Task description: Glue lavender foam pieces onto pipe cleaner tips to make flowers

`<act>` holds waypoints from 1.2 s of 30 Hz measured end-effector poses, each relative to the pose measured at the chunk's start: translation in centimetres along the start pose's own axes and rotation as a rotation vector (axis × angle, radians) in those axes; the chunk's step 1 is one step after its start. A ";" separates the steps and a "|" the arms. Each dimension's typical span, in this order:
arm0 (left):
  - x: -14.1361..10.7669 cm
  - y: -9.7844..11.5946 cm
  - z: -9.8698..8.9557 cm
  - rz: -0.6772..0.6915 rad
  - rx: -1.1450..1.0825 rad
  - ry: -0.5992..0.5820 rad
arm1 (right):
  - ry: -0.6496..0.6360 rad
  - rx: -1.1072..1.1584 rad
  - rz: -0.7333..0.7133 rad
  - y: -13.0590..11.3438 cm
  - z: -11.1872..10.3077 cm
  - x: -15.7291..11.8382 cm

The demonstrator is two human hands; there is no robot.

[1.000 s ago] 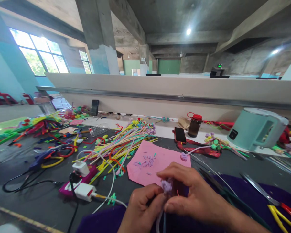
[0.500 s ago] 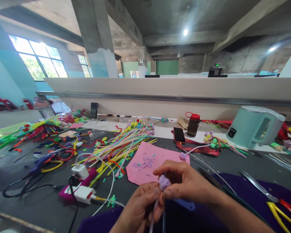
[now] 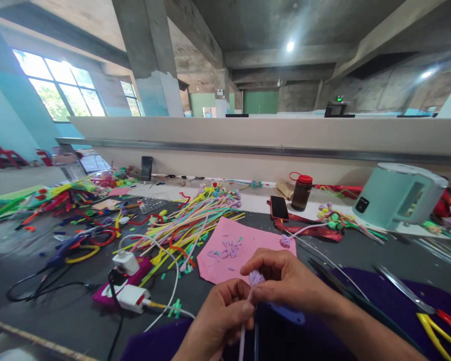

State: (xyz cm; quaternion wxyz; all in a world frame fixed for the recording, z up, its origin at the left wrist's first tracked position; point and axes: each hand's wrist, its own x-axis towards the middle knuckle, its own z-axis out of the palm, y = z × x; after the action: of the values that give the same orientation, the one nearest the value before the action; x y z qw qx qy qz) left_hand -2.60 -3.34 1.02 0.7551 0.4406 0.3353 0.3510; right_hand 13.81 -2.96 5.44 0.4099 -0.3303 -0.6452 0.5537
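Observation:
A small lilac pipe-cleaner flower (image 3: 255,278) is pinched between the thumb and fingers of my right hand (image 3: 281,281). Its long pale stem (image 3: 242,336) hangs down toward my lap, and my left hand (image 3: 227,313) grips it just under the bloom. Beyond my hands lies a pink sheet (image 3: 218,235) with short lilac clippings (image 3: 229,249) scattered on it. At the sheet's right edge rests another lilac flower (image 3: 285,241) with its stem pointing right. A blue-handled tool (image 3: 289,315) shows partly behind my right hand.
A bundle of pastel pipe cleaners (image 3: 199,215) lies left of the sheet. Scissors (image 3: 409,291) are at the right. Also around are a power strip (image 3: 135,281) with cables, a phone (image 3: 278,208), a brown bottle (image 3: 301,193), a green kettle (image 3: 394,195) and a glue gun (image 3: 63,250).
My left thumb and fingers have shifted slightly down from the bloom onto the stem. The flower now sits a little higher in my right fingers. The camera has tilted slightly.

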 end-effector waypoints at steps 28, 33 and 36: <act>-0.2 -1.6 -2.0 -0.024 -0.078 0.131 | -0.040 0.030 0.235 3.6 -0.8 1.5; -0.1 -1.6 -1.5 -0.002 -0.025 0.163 | -0.087 0.061 0.210 3.4 -0.8 1.5; 0.0 -1.7 -1.3 0.018 -0.027 0.181 | -0.099 0.037 0.218 3.2 -0.6 1.5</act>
State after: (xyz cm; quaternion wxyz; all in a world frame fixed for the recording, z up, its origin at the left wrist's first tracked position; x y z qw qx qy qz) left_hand -3.32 -3.43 -1.03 0.7244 0.3999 0.3936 0.4006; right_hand 13.61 -0.78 2.56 0.3208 -0.3630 -0.6147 0.6225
